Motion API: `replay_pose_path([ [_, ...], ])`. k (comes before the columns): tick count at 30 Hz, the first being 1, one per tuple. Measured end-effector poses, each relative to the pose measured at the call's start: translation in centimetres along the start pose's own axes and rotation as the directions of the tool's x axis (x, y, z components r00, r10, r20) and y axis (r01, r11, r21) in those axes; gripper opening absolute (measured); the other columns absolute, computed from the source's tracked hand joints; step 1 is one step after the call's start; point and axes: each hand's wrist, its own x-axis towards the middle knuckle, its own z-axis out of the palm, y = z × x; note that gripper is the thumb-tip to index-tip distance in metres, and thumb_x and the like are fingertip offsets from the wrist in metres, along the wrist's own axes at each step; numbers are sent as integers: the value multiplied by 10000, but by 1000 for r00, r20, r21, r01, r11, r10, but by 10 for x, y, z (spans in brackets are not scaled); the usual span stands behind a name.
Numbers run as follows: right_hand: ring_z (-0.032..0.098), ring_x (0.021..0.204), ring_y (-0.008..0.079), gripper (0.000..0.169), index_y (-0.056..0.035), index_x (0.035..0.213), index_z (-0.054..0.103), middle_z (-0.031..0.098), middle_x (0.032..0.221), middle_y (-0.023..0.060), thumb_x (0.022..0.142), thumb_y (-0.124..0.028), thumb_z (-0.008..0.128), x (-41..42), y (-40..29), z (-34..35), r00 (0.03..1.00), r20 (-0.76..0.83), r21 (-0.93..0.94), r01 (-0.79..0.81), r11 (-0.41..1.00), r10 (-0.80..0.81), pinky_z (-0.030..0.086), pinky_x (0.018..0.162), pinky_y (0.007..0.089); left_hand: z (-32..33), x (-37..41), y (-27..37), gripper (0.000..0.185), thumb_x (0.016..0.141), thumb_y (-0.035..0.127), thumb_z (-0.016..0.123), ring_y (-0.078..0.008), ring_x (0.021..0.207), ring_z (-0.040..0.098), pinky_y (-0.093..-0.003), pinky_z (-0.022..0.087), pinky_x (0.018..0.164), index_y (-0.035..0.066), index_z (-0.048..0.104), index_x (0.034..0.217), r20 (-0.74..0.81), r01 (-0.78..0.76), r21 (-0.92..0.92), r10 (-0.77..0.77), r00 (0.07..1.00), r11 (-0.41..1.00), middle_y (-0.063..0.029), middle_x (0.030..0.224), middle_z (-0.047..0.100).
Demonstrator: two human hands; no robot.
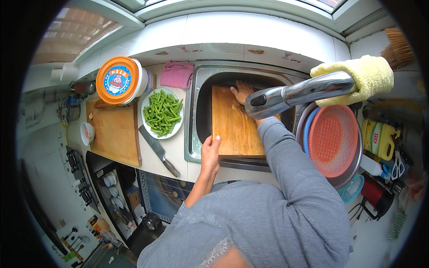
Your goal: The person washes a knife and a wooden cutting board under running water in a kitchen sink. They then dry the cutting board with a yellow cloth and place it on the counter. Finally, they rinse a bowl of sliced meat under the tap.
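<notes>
A wooden cutting board [234,127] lies tilted in the stainless steel sink [194,110]. My left hand [210,155] grips the board's near left edge, thumb on top. My right hand [242,92] rests with fingers spread on the board's far part, partly hidden by the chrome faucet [285,97] that reaches across from the right. A yellow cloth [365,78] is wrapped about the faucet's base end. Left of the sink stands a white plate of cut green beans [162,112], and a kitchen knife [156,145] lies beside it.
Another cutting board [114,134], a small bowl [87,133], an orange-lidded tub [117,80] and a pink cloth [176,74] are on the left counter. To the right are nested basins with a red plastic strainer [333,140], a yellow jug [380,139] and a red kettle [373,194].
</notes>
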Motion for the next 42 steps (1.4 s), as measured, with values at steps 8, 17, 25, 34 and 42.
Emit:
replay_pose_path([
  [8, 239, 1358, 401, 715, -41, 1403, 337, 289, 1455, 237, 890, -533, 417, -95, -82, -33, 989, -87, 344, 141, 928, -119, 183, 1130, 431, -4, 6, -10, 305, 947, 208, 549, -97, 881, 561, -237, 446, 781, -37, 545, 1128, -34, -20, -74, 18, 999, 997, -64, 984, 614],
  [17, 215, 1387, 323, 694, -52, 1424, 310, 254, 1489, 185, 910, -515, 364, -55, 47, 5, 978, 118, 482, -208, 852, 172, 155, 1130, 451, -5, 13, -23, 258, 958, 228, 526, -88, 874, 549, -242, 437, 781, -15, 568, 1035, -60, -12, -22, 10, 998, 1000, -41, 933, 606],
  [25, 171, 1409, 308, 664, 12, 1432, 240, 208, 1505, 195, 965, -455, 310, -201, -90, -86, 992, 124, 163, -31, 986, 11, 100, 1152, 416, -3, 1, -9, 296, 960, 254, 509, -176, 846, 638, -307, 533, 700, -21, 557, 1058, -55, 52, -121, -59, 997, 991, -90, 952, 633],
  [34, 80, 1422, 328, 808, 53, 1441, 166, 132, 1519, 219, 919, -546, 310, -209, -45, -76, 878, 167, 25, -459, 888, 449, 31, 1150, 434, -25, 9, -16, 312, 950, 300, 514, -232, 857, 648, -398, 557, 677, 29, 544, 1102, -51, 160, -182, -172, 984, 970, -102, 1004, 624],
  [42, 48, 1427, 316, 908, 35, 1454, 116, 95, 1529, 211, 865, -616, 349, -69, 56, -25, 838, 142, 136, -544, 828, 528, -2, 1146, 441, -4, -2, -20, 254, 970, 260, 483, -162, 835, 636, -321, 558, 669, 28, 531, 1063, 29, 135, -74, -133, 991, 988, -60, 958, 616],
])
